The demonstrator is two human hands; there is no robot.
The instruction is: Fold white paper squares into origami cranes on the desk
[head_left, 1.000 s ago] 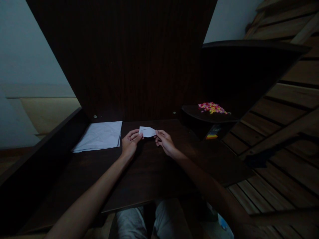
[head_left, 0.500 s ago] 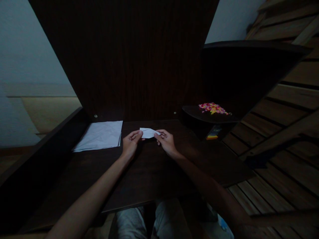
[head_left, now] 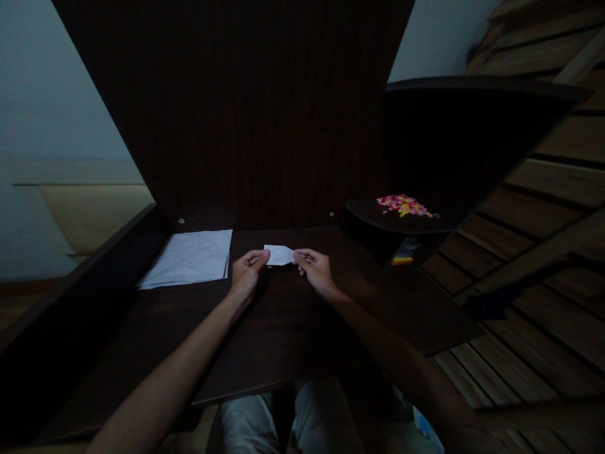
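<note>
A small piece of folded white paper (head_left: 280,255) is held between my two hands, above the dark wooden desk (head_left: 265,340). My left hand (head_left: 247,272) pinches its left end, thumb on top. On the other side, my right hand (head_left: 316,270) grips the pointed right end between thumb and fingers. A crease line crosses the paper's face. The fingers beneath it are partly hidden. To the left of my left hand lies a stack of white paper sheets (head_left: 189,257), slightly wrinkled on top.
A small corner shelf (head_left: 368,213) on the right carries a heap of pink, red and yellow bits (head_left: 405,205). Below it sits a small box with a yellow edge (head_left: 403,252). A dark panel (head_left: 259,113) rises behind the desk, and a raised side board (head_left: 94,271) borders its left.
The folded paper has tilted slightly, so its face shows flatter and its right end sits a little lower. Both hands keep their grip with barely any shift.
</note>
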